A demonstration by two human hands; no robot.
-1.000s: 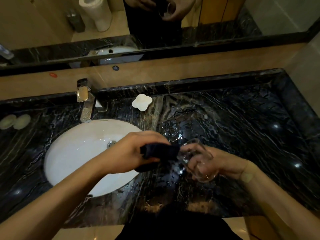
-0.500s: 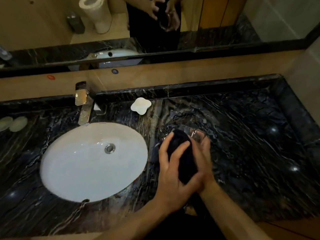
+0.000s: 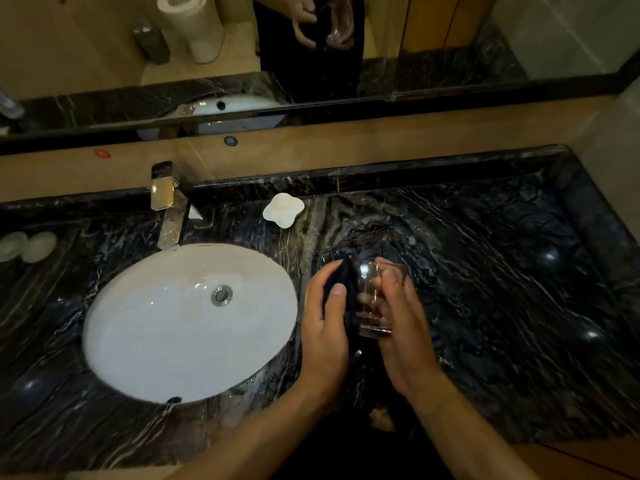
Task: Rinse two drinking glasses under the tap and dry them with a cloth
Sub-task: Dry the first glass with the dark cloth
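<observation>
Head view: the right hand (image 3: 403, 336) grips a clear drinking glass (image 3: 375, 299) above the dark marble table (image 3: 502, 271), just right of the white sink (image 3: 156, 327) — fingers wrapped round it. The left hand (image 3: 323, 327) pinches a dark cloth (image 3: 346, 292) vs. the glass's side. Tap (image 3: 169, 209) sits behind the sink, off.

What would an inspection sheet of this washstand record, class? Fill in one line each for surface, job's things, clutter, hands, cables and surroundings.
Surface: black marble counter, white basin set in it.
Job's things: clear glass held above the counter; dark cloth against its side; second glass not made out.
Clutter: white soap dish; two pale round pieces.
Hands: left hand grips cloth; right hand holds glass.
Cables: nothing seen.
Surroundings: chrome tap, not running; mirror.
</observation>
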